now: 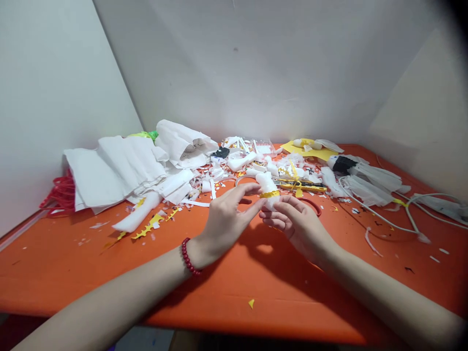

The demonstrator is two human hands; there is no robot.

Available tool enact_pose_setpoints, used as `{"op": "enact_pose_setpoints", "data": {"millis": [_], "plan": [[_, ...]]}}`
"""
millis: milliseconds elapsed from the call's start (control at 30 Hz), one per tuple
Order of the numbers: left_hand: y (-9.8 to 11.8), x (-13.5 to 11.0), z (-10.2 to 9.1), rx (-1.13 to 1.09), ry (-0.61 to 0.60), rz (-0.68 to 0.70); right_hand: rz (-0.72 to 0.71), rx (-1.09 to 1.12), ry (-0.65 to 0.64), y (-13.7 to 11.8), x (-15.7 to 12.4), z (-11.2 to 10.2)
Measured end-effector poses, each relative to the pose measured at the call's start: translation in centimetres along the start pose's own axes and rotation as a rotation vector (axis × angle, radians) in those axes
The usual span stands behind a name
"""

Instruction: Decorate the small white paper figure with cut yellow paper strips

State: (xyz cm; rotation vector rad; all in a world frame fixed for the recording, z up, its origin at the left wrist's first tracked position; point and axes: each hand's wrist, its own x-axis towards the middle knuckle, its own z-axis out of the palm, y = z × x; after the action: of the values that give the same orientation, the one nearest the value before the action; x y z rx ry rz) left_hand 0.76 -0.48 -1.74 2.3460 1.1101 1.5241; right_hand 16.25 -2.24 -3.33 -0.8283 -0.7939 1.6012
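I see the right hand gripping a yellow-banded white paper roll, tip toward 11 o'clock, with the left hand pinching it from 9 o'clock.

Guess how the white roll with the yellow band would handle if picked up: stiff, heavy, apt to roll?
Probably very light: the white roll sits in fingertip pinches of the left hand and right hand. Likely soft and crushable; it looks like the paper scraps behind. Being rounded, it might roll on the orange table.
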Motion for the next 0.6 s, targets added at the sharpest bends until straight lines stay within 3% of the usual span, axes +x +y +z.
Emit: {"op": "enact_pose_setpoints", "data": {"millis": [300,600], "plan": [[0.04,0.16,-0.40,-0.040,-0.011,-0.001,0.007,-0.042,-0.096,-0.03,0.12,-0.48],[-0.33,-0.36,-0.48,0.057,0.041,0.201,-0.019,-0.092,-0.059,-0.03,0.00,-0.22]]}}
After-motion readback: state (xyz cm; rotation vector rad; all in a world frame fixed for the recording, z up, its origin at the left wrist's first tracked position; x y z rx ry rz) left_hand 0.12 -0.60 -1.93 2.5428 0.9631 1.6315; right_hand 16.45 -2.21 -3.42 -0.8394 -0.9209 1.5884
